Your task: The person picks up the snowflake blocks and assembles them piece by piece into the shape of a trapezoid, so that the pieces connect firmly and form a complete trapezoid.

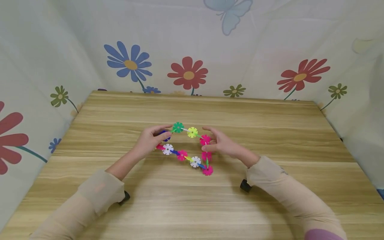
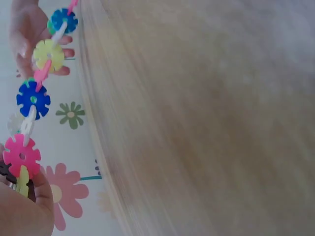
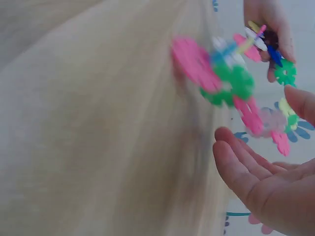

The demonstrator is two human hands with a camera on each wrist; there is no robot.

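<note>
A loop of notched plastic snowflake discs (image 1: 181, 155), joined edge to edge in pink, white, blue, green and yellow, is held up over the table. At the loop's left end my left hand (image 1: 148, 140) grips it, thumb and fingers pinching near a green disc (image 1: 178, 127) and a dark blue one; the palm hides some discs. Beside the right end is my right hand (image 1: 225, 145), thumb and fingers spread around the pink discs (image 1: 205, 139). In the right wrist view those fingers (image 3: 236, 157) are apart, pinching nothing, with the loop hanging beyond them.
The wood-grained table (image 1: 186, 206) extends on all sides of the hands. Behind it and at both sides hangs a white curtain (image 1: 168, 30) printed with flowers and a butterfly. A dark strap piece (image 1: 245, 185) shows at the right sleeve.
</note>
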